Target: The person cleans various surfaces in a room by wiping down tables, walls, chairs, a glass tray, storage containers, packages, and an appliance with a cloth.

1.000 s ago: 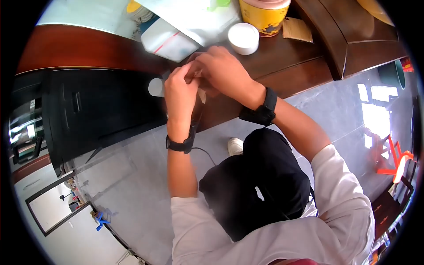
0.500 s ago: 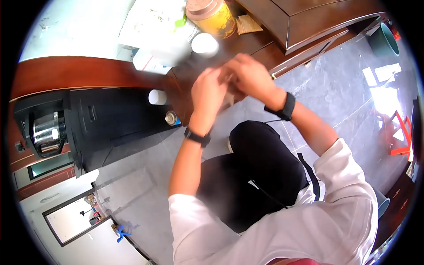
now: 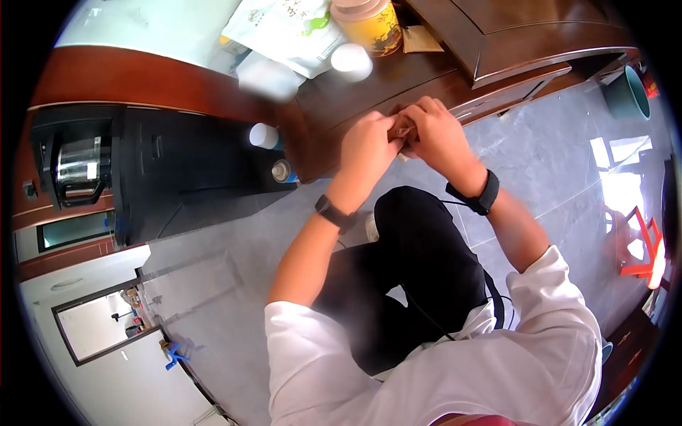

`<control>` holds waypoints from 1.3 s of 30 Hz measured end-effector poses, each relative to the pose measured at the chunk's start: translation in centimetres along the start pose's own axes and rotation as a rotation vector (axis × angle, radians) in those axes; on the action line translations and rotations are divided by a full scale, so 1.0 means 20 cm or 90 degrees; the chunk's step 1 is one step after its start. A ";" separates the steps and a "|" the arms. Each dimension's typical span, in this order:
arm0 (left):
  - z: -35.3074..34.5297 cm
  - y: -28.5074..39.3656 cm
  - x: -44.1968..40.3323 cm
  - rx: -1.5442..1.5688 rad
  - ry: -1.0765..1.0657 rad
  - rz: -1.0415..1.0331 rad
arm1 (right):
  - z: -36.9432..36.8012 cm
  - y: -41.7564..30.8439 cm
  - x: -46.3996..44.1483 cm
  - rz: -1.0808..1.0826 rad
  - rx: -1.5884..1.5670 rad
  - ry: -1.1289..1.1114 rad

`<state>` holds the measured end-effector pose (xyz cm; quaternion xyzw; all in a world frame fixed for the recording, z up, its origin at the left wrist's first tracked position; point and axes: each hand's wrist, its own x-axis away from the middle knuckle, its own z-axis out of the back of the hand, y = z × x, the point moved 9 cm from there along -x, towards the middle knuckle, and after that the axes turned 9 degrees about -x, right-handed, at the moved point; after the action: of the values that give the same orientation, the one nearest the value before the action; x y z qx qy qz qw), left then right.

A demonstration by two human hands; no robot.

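Note:
My left hand [image 3: 368, 148] and my right hand [image 3: 437, 138] meet above the front edge of the dark wooden table [image 3: 376, 96]. Both have their fingers closed around something small and brownish between them, mostly hidden by the fingers. Beyond them on the table are a round white container [image 3: 352, 62], a yellow tub [image 3: 371, 27] with a pinkish lid, and a flat piece of cardboard [image 3: 422, 40]. A white pouch with a green mark [image 3: 288, 32] lies behind the white container.
Left of the table stands a black cabinet [image 3: 199, 163], with a white-capped can [image 3: 264, 135] and a spray can [image 3: 283, 170] beside it. A glass pot [image 3: 79, 170] is farther left. A green bin [image 3: 628, 94] and a red stool [image 3: 643, 248] are at right.
Both hands have moved to the right together, still closed at the fingertips. The view has shifted, bringing the spray can and the glass pot into sight.

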<state>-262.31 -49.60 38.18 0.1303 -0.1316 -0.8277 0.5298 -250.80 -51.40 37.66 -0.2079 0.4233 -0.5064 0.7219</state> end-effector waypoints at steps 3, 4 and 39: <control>0.08 -0.11 0.11 0.002 -0.068 0.055 | -0.15 -0.10 -0.01 0.027 -0.029 -0.041; 0.12 -0.16 0.15 0.006 -0.074 0.075 | -0.21 -0.12 -0.02 0.039 -0.035 -0.052; 0.23 -0.34 0.26 0.011 -0.010 0.042 | -0.43 -0.31 -0.07 0.131 0.050 -0.140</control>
<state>-271.85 -51.25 39.56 0.1237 -0.1471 -0.8096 0.5546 -261.57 -51.50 37.97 -0.1896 0.3403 -0.4202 0.8196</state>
